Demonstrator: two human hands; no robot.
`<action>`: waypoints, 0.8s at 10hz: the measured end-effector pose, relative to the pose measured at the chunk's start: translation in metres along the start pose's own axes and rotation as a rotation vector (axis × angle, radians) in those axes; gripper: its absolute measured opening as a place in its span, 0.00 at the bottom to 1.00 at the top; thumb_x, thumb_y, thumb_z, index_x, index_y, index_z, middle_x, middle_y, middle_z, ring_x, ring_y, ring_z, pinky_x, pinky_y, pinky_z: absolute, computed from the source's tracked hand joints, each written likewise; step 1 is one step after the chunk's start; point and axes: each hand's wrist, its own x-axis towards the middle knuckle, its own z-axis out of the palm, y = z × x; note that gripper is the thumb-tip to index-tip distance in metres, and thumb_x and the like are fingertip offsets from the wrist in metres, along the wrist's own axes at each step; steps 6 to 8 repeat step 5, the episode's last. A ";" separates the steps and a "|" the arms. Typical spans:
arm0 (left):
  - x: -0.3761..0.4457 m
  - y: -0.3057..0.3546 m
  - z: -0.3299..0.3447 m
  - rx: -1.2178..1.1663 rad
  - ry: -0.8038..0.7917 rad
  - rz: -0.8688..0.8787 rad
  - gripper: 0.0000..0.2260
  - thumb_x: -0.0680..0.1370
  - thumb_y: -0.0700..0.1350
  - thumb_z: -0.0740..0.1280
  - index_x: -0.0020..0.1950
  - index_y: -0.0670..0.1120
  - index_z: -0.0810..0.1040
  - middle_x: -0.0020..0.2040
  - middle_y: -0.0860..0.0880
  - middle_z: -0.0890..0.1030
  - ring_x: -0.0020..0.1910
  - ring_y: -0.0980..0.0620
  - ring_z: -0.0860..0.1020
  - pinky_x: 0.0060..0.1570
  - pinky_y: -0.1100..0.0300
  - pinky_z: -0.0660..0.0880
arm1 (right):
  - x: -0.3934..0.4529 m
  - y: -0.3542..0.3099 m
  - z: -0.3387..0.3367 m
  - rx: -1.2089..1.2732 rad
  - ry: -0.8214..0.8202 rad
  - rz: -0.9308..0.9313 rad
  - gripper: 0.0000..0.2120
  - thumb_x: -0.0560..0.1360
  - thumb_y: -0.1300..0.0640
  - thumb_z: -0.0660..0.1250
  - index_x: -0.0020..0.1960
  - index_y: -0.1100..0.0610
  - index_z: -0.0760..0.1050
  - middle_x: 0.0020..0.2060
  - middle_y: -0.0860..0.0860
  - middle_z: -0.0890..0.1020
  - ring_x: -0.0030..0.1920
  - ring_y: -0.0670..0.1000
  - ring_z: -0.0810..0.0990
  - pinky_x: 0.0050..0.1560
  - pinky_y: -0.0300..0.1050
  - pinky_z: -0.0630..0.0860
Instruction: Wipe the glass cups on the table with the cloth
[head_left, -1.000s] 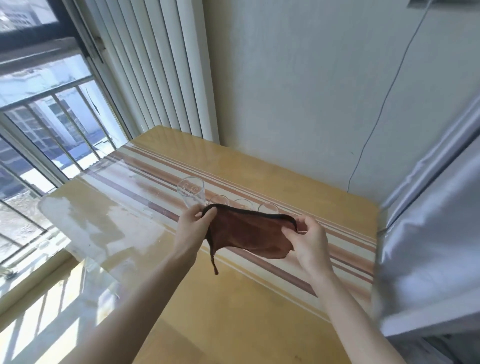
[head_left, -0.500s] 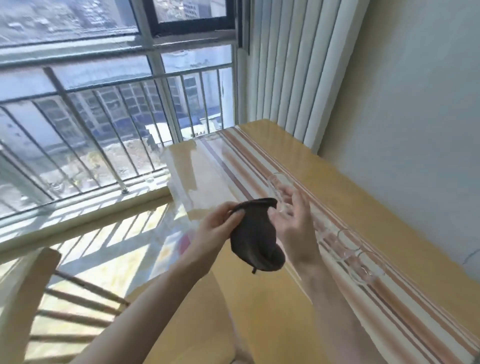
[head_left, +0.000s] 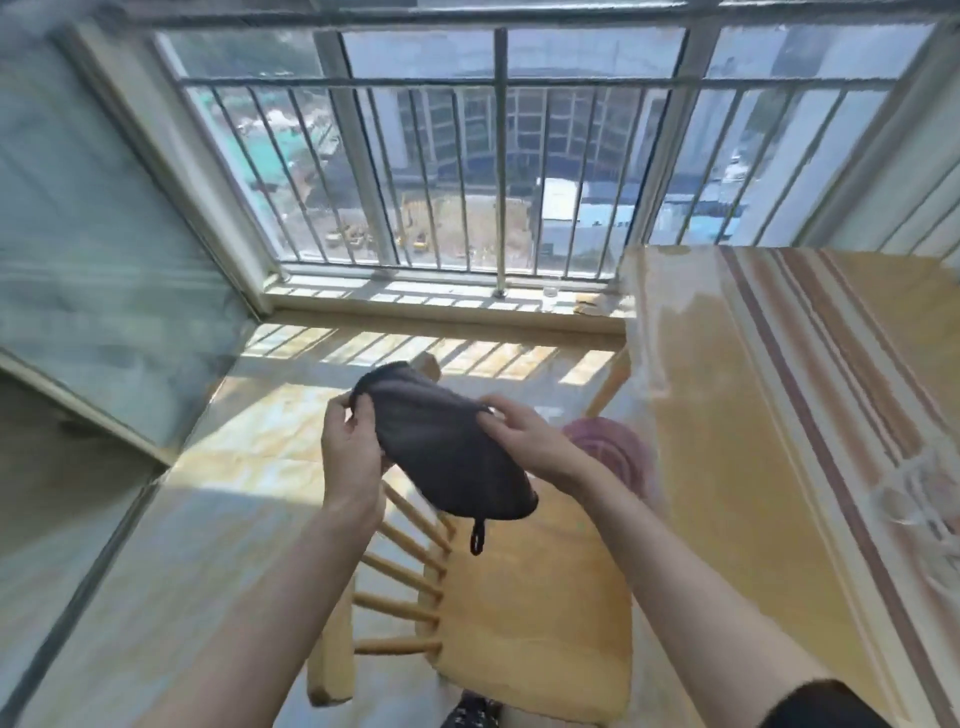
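A dark brown cloth (head_left: 452, 457) with a small loop at its lower corner hangs in the air between my hands, above a wooden chair. My left hand (head_left: 350, 447) pinches its upper left edge. My right hand (head_left: 524, 436) grips its right edge. The striped table (head_left: 727, 395) runs along the right side. A blurred glass cup (head_left: 919, 493) stands on the table's stripes at the far right edge, well away from both hands. Other cups are out of view.
A wooden spindle-back chair (head_left: 519, 634) stands directly below my hands, beside the table. A barred window (head_left: 493, 171) fills the far side, with a low sill under it. A glass partition (head_left: 104, 270) lies to the left.
The view has swung left, away from the table towards the window and chair. Both hands still hold the cloth, which now hangs bunched over the chair instead of over the cups.
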 end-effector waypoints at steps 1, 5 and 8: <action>0.030 -0.009 -0.043 0.023 0.183 -0.053 0.06 0.83 0.46 0.55 0.55 0.47 0.68 0.46 0.51 0.77 0.44 0.55 0.78 0.40 0.56 0.78 | 0.049 -0.008 0.042 -0.156 -0.087 -0.009 0.14 0.83 0.53 0.52 0.63 0.55 0.70 0.62 0.57 0.77 0.61 0.58 0.75 0.57 0.50 0.71; 0.104 -0.076 -0.122 0.303 0.355 -0.645 0.23 0.77 0.34 0.64 0.69 0.38 0.59 0.70 0.36 0.67 0.62 0.40 0.71 0.57 0.47 0.70 | 0.119 0.014 0.123 -0.624 0.054 -0.053 0.17 0.80 0.46 0.57 0.65 0.51 0.69 0.56 0.57 0.78 0.54 0.60 0.78 0.53 0.55 0.77; 0.104 -0.076 -0.122 0.303 0.355 -0.645 0.23 0.77 0.34 0.64 0.69 0.38 0.59 0.70 0.36 0.67 0.62 0.40 0.71 0.57 0.47 0.70 | 0.119 0.014 0.123 -0.624 0.054 -0.053 0.17 0.80 0.46 0.57 0.65 0.51 0.69 0.56 0.57 0.78 0.54 0.60 0.78 0.53 0.55 0.77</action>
